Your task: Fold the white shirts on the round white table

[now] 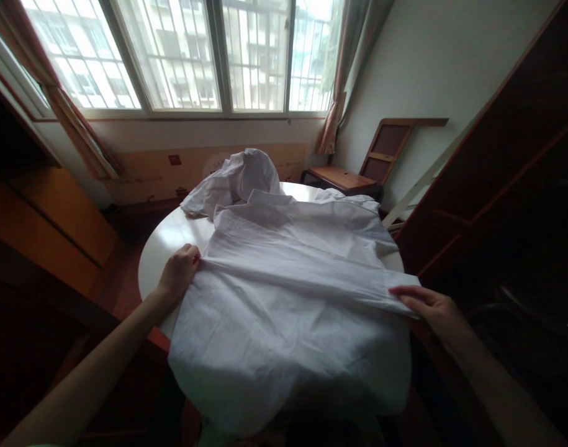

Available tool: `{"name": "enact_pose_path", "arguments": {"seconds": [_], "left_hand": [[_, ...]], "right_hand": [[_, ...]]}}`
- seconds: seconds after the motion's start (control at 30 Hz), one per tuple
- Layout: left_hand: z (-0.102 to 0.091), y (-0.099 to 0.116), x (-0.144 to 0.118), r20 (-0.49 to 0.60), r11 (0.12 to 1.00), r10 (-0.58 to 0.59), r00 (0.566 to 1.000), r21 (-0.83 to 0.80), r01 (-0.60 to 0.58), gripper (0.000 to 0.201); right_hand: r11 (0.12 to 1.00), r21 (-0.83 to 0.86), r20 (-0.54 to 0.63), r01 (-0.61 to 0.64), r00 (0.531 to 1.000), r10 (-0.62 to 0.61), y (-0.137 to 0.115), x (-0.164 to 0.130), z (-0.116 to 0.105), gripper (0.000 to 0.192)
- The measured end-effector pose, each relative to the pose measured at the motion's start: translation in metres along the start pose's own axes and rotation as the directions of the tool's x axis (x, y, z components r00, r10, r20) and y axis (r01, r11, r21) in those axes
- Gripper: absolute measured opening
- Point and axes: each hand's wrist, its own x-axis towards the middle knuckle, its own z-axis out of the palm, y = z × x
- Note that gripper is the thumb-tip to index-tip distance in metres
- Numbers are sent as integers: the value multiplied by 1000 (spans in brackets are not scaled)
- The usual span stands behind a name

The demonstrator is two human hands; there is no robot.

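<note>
A white shirt (284,335) lies spread over a round white table (156,264), its lower part hanging over the near edge. One sleeve (311,276) is stretched across the body of the shirt from left to right. My left hand (180,270) is closed in a pinch on the cloth at the shirt's left edge. At the right, my right hand (435,308) grips the cuff end of the sleeve, thumb underneath and fingers on top. The cloth between both hands is drawn into long creases.
Another crumpled white cloth (241,177) rests at the table's far left. Behind the table, a wooden chair (346,176) stands near the wall. Barred windows (181,56) with curtains (64,105) line the back, and dark wooden furniture (479,186) rises at the right.
</note>
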Motion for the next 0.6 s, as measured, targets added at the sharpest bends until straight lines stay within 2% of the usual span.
{"name": "enact_pose_path", "arguments": {"seconds": [0.13, 0.27, 0.37, 0.6], "left_hand": [[0, 3, -1, -24, 998, 64, 998, 2, -63, 13], [2, 4, 1, 82, 973, 164, 983, -177, -148, 23], [1, 3, 2, 133, 956, 142, 981, -276, -101, 36], [11, -5, -1, 120, 984, 47, 992, -179, -25, 51]], "right_hand": [[998, -49, 38, 31, 999, -30, 5, 0, -2, 16], [997, -60, 45, 48, 998, -45, 5, -1, -5, 18], [993, -77, 65, 88, 994, -83, 6, -2, -5, 17], [986, -117, 176, 115, 980, -94, 1, -5, 0, 21]]}}
